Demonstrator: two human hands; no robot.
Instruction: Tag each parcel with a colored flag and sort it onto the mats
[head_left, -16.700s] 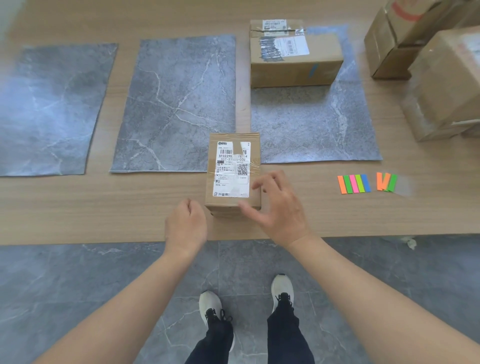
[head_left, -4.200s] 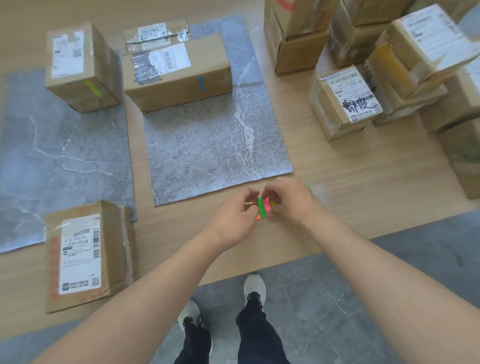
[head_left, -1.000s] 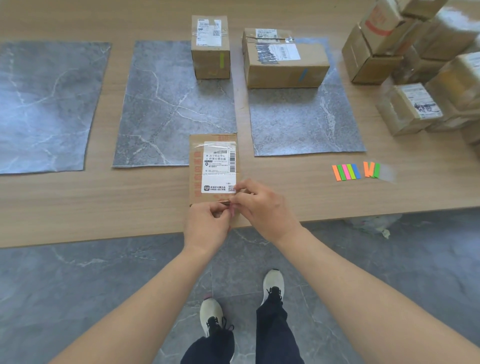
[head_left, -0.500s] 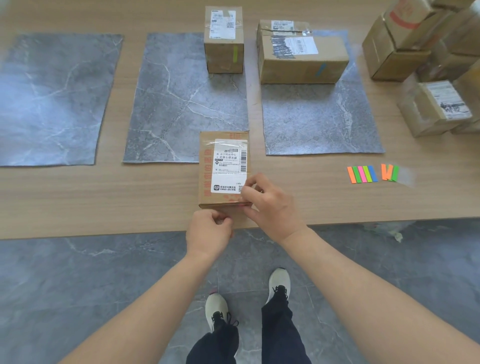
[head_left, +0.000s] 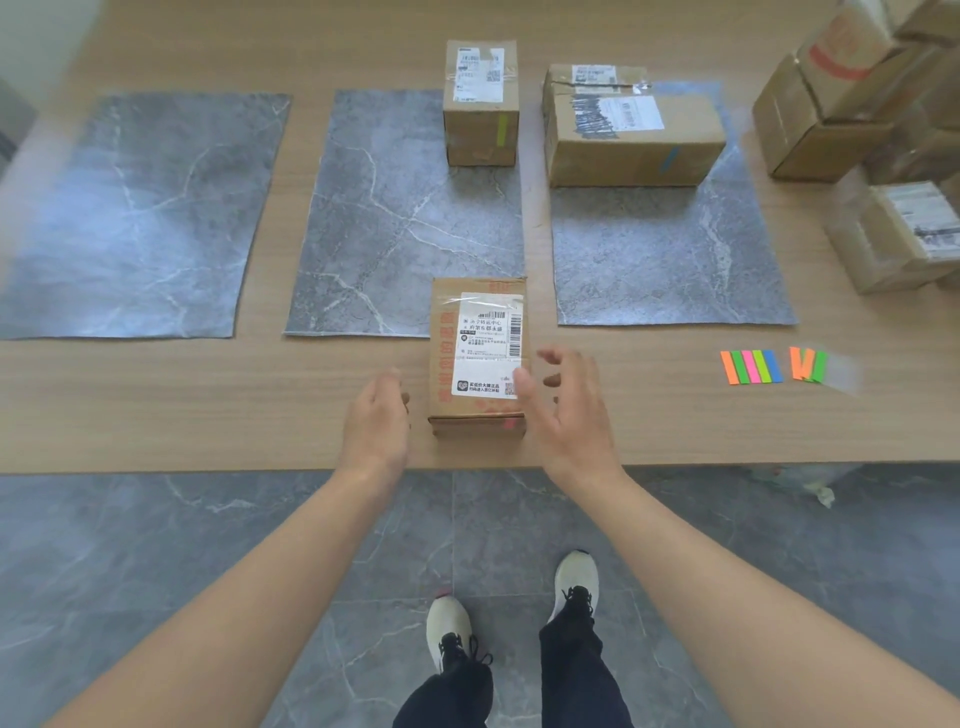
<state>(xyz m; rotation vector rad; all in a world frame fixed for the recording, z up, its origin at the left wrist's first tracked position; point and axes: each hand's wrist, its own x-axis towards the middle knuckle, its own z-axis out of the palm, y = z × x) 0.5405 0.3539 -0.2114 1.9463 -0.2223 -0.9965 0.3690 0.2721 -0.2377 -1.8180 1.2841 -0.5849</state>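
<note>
Wooden table (head_left: 208, 405), parcel (head_left: 478, 358) between open hands (head_left: 375, 421) (head_left: 569, 415)

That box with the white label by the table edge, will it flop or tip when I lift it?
Probably stiff: the box is taped cardboard with square, uncrushed edges. It lies flat on a broad face, so a push should slide it rather than tip it. Weight can't be judged.

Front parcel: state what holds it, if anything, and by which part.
Nothing holds the parcel. The left hand is loosely curled beside its left side, the right hand spread open at its right edge; neither has a grip.
</note>
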